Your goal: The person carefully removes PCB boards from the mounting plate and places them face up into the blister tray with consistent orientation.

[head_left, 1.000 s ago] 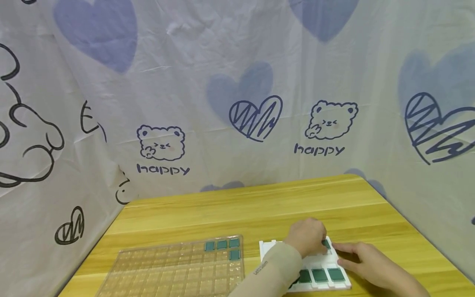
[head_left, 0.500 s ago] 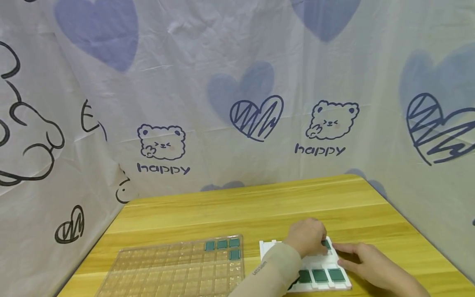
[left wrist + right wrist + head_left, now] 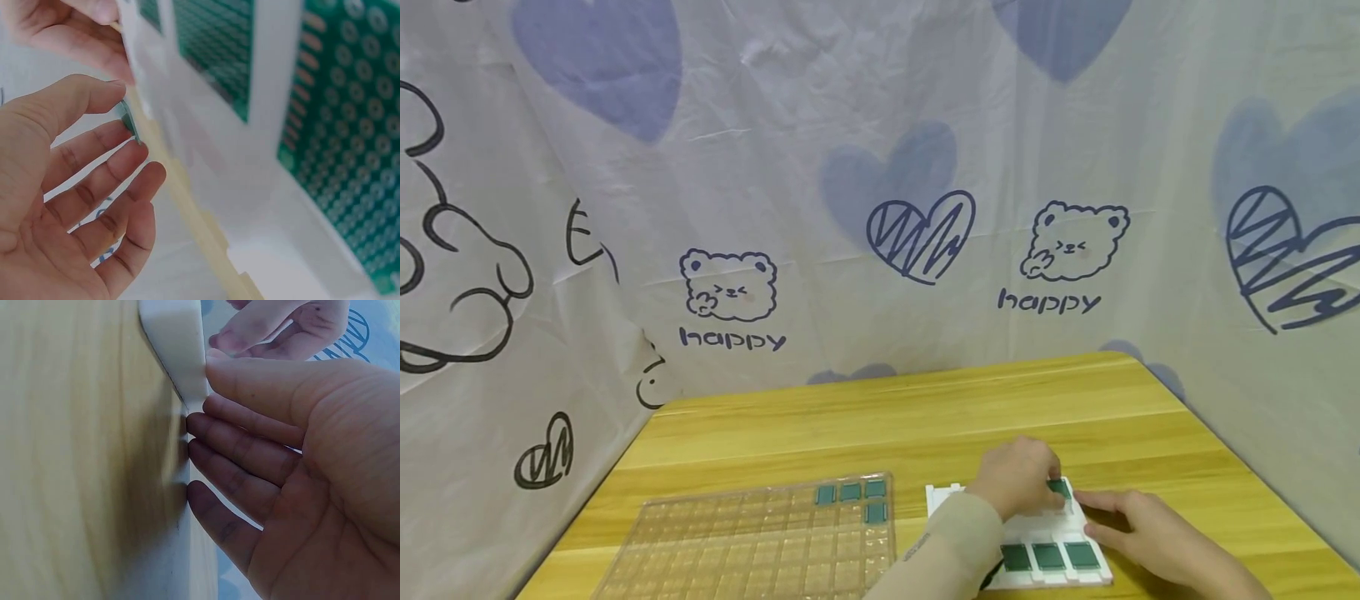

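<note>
Plainly, at the far left, a pale cloth (image 3: pixel 625 325) is printed with thick black outlines; it is carried along behind the surface (image 3: pixel 887 417), where bear heads, hearts and the word "happy" are printed in blue. On the yellow, wood-grained surface, to the left, a clear tray (image 3: pixel 722 542) is laid flat, divided into many small pockets, its near edge cut off from view. Four green pieces (image 3: pixel 850 492) are held in its far right corner: three are lined up along the far row, and one is set just below the rightmost. Next, a beige sleeve (image 3: pixel 958 537) is stretched over the left part of a white tray (image 3: pixel 1048 527), which is partly hidden by it. By the left hand (image 3: pixel 1018 475), a small green board (image 3: pixel 1060 489) is pinched between thumb and fingertips at the white tray's far right corner; the grip is thus clamped on the board, though whether it is fully seated cannot be told. Nearer, three larger-looking boards (image 3: pixel 1049 556), also green, are lined up side by side in the near row. At the far right, the white tray's right edge is touched by the right hand (image 3: pixel 1150 533); its grip is spread apart, with the fingers held fairly straight and the thumb rested against the tray's side.
</note>
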{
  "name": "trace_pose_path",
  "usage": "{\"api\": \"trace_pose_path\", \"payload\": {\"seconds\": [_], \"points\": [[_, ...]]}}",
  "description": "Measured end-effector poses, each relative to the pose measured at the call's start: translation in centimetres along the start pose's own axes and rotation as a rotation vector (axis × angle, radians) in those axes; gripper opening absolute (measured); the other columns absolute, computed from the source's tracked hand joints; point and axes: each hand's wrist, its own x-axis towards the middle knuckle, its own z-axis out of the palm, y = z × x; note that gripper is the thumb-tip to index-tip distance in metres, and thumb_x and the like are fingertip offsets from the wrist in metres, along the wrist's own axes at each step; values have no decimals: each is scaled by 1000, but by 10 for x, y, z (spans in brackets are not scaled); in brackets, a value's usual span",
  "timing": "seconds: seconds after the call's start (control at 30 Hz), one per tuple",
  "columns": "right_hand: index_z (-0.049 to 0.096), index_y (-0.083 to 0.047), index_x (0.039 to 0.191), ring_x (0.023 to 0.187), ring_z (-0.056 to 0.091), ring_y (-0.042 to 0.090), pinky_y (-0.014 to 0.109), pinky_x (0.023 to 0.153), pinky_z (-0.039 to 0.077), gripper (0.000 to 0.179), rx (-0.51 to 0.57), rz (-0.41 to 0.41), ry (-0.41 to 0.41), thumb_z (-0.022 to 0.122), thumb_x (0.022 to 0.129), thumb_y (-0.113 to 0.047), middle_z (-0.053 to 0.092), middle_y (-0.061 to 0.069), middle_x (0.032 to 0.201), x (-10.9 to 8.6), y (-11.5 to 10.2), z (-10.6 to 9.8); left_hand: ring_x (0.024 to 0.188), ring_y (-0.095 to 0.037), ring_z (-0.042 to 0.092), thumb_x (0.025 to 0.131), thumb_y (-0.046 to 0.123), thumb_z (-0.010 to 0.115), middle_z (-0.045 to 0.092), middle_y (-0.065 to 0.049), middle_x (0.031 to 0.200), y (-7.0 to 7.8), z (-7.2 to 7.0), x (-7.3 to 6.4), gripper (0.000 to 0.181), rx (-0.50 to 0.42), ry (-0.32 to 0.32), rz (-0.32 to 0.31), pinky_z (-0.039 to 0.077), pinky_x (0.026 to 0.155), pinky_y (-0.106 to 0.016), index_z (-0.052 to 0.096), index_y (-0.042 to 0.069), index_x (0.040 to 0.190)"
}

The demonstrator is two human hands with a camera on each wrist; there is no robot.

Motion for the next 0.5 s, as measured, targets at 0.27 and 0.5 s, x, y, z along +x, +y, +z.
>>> {"api": "trace_pose_path", "payload": {"seconds": [0.27,0.5], "points": [[65,-2,146,130,66,44,61,102,55,54,3,29,-14,75,101,-31,70,23,140,2,0,1,83,6,61,86,37,90,75,24,96,-16,-9,-14,14,-22,39,32,50,67,-19,83,33,98],[67,-4,145,129,67,43,60,102,55,54,-23,32,5,76,100,-33,71,21,139,4,3,3,75,3,53,87,33,89,72,21,90,-34,-18,-32,10,-69,42,11,47,63,-19,81,29,90]]}}
